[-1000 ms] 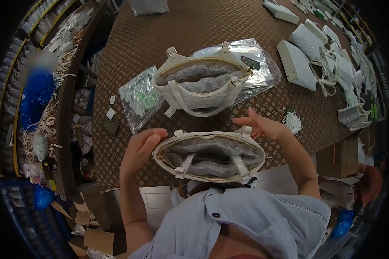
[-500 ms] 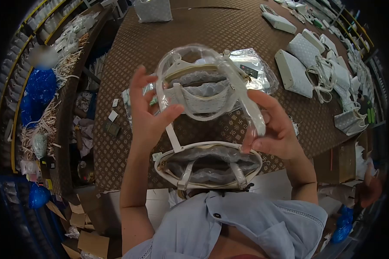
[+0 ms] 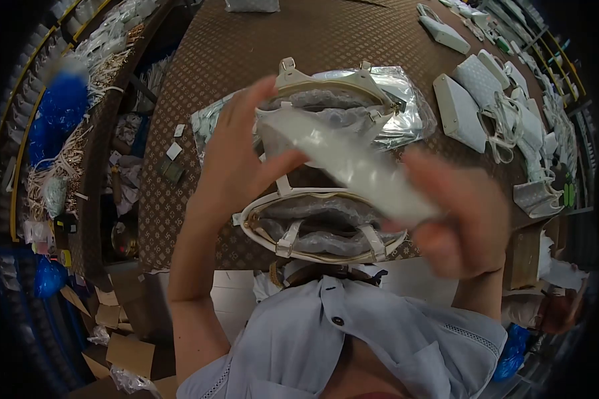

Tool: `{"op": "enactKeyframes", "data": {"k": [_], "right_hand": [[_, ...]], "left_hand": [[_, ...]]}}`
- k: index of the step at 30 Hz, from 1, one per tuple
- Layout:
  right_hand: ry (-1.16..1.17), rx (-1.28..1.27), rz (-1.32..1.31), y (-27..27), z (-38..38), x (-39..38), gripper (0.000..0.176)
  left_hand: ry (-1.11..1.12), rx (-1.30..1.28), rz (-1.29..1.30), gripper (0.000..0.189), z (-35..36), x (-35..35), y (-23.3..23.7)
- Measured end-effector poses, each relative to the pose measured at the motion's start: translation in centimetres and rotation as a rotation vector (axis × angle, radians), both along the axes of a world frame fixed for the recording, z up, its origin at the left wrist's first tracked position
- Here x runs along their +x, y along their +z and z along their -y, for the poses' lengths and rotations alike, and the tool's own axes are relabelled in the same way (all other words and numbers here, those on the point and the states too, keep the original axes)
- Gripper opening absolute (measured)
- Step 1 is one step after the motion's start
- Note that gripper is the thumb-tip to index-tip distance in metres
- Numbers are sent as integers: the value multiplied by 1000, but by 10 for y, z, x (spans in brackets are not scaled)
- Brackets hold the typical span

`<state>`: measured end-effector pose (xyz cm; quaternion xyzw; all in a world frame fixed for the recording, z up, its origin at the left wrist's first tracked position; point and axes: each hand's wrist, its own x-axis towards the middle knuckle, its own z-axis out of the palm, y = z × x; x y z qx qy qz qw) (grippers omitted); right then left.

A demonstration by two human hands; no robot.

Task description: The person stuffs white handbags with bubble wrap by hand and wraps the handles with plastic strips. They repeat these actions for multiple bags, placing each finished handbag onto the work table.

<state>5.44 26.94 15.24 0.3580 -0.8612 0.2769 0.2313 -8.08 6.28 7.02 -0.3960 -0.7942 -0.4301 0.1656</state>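
My right hand (image 3: 462, 216), blurred by motion, is closed on the right end of a white plastic-wrapped strip (image 3: 353, 163). The strip slants up left over an open white handbag (image 3: 333, 93) lined with crumpled clear plastic. At the strip's upper left end my left hand (image 3: 236, 149) has thumb and fingers spread, with no clear grip on it. A second open white handbag (image 3: 326, 226) sits at the table's near edge, its straps hanging over the opening. Part of the farther bag is hidden behind the strip.
Silvery plastic packets (image 3: 402, 106) lie behind the farther bag on the brown patterned table (image 3: 213, 56). White bags (image 3: 459, 113) and a coiled cord are at the right. Small white tags (image 3: 174, 151) lie at the left. Cardboard boxes (image 3: 130, 356) stand below left; a person's hand (image 3: 562, 309) shows at lower right.
The looped clear-wrapped strap now appears as a long slanting strip across the bag. My right hand has moved right and down. Both bags appear slightly shifted in view.
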Motion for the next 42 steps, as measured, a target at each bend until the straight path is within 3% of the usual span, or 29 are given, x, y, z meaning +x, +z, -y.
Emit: {"op": "enactKeyframes", "data": {"k": [1, 3, 7, 9, 11, 13, 16, 18, 20, 22, 24, 26, 27, 29, 30, 32, 33, 34, 35, 36, 37, 38, 39, 40, 42], "right_hand": [[7, 121, 28, -13, 7, 12, 55], [8, 256, 112, -47, 14, 16, 42], [-78, 417, 346, -114, 16, 4, 24], [-98, 491, 365, -127, 20, 1, 20], [-126, 561, 382, -139, 25, 0, 16], [-117, 658, 401, -151, 28, -2, 9], [-97, 788, 349, -163, 31, -8, 9], [-87, 734, 343, -178, 33, -9, 9], [-78, 681, 338, -191, 30, -10, 10], [59, 406, 17, -196, 20, -13, 8], [45, 487, 72, -194, 18, -7, 9], [37, 564, 130, -189, 21, 0, 12], [-22, 573, 163, -186, 24, 4, 13], [-96, 581, 200, -186, 24, 5, 15], [-102, 576, 257, -187, 22, 4, 14], [-117, 567, 318, -178, 21, -3, 13], [-143, 605, 530, -170, 19, -8, 13], [-165, 641, 741, -157, 18, -13, 14], [-158, 645, 741, -144, 15, -16, 14], [-169, 476, 886, -131, 11, -19, 15], [-179, 301, 1030, -125, 8, -21, 17], [-171, 305, 1032, -127, 7, -24, 17], [-184, 270, 1048, -130, 6, -25, 17], [-199, 234, 1063, -132, 5, -26, 17], [-219, 246, 1070, -137, 9, -24, 18]], "left_hand": [[81, -85, 47, 57, 18, 9, -21], [-28, -264, 554, 38, 45, 29, -55], [-97, -267, 699, 23, 57, 50, -71], [206, -191, 540, 15, 54, 54, -59], [181, -272, 605, 14, 57, 60, -59], [-230, -514, 601, 13, 57, 66, -72], [-452, -535, 530, 13, 51, 63, -70], [-563, -593, 451, 15, 45, 61, -70], [-647, -485, 523, 15, 41, 61, -79], [-673, -545, 584, 16, 36, 55, -82], [-696, -609, 646, 17, 27, 49, -90], [-889, -449, 331, 19, 13, 46, -100], [-894, -452, 331, 19, 10, 44, -101], [-840, -677, 738, 28, 1, 39, -99], [-853, -681, 736, 28, -1, 39, -97], [-805, -639, 968, 32, -2, 37, -94], [-809, -639, 970, 32, -2, 37, -96], [-824, -722, 831, 31, -1, 37, -99], [-832, -800, 691, 29, 0, 37, -104], [-824, -792, 697, 29, 0, 37, -112], [-927, -755, 485, 32, -1, 37, -118], [-1023, -714, 267, 37, -1, 37, -122], [-985, -679, 469, 40, 0, 42, -124], [-984, -677, 472, 40, 0, 45, -126], [-1091, -639, 892, 37, 0, 51, -130]]}}
